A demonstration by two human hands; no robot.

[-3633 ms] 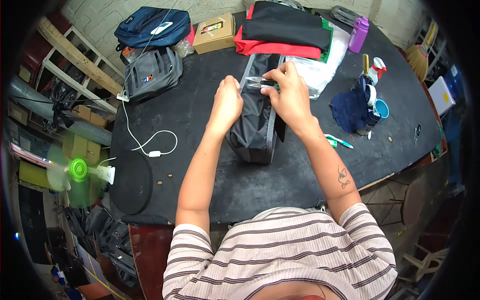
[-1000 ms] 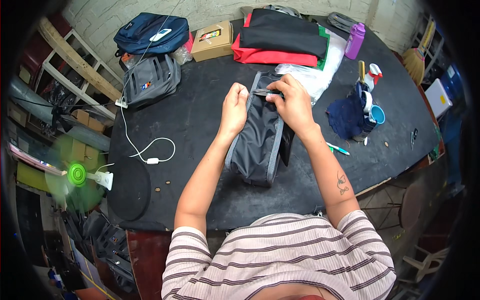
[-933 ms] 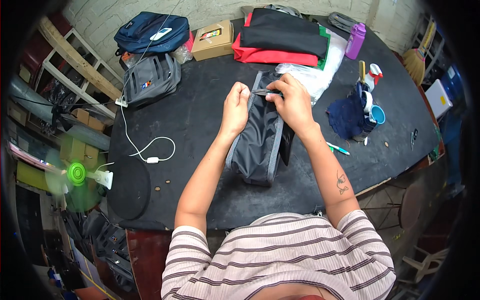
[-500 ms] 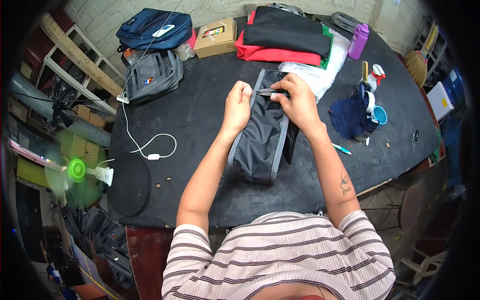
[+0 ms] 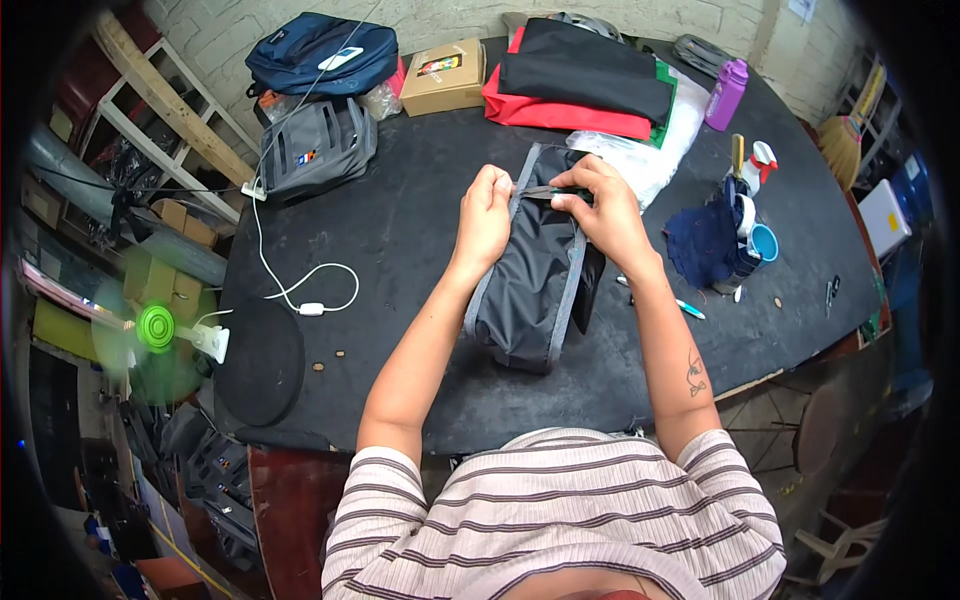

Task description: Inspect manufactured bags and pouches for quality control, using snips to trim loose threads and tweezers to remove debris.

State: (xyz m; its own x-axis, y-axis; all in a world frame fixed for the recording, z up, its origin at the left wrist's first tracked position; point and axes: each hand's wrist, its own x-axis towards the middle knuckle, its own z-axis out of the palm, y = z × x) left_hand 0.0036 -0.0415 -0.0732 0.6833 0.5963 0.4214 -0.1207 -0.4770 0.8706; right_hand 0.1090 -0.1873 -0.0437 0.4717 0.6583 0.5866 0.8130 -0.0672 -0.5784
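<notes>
A long black fabric bag piece (image 5: 520, 290) with grey binding along its edges lies on the table in front of me. My left hand (image 5: 487, 207) pinches the grey-bound edge near its far end. In my right hand (image 5: 603, 205) is a pair of thread snips (image 5: 541, 192), their metal blades pointing left. The tips meet the bound edge beside my left fingertips. Part of the snips' handle is hidden inside my right fingers.
Behind the work lie folded black cloth (image 5: 585, 70) and red cloth (image 5: 510, 104), a cardboard box (image 5: 443, 90) and a grey bag (image 5: 325, 150). At right stand a purple bottle (image 5: 726, 95), a spray bottle (image 5: 763, 160) and a blue cup (image 5: 763, 243). A white cable (image 5: 312, 309) lies left.
The whole view has shifted slightly, so the scene sits a little further right and lower. Both hands keep their hold, with the snips still at the bound edge.
</notes>
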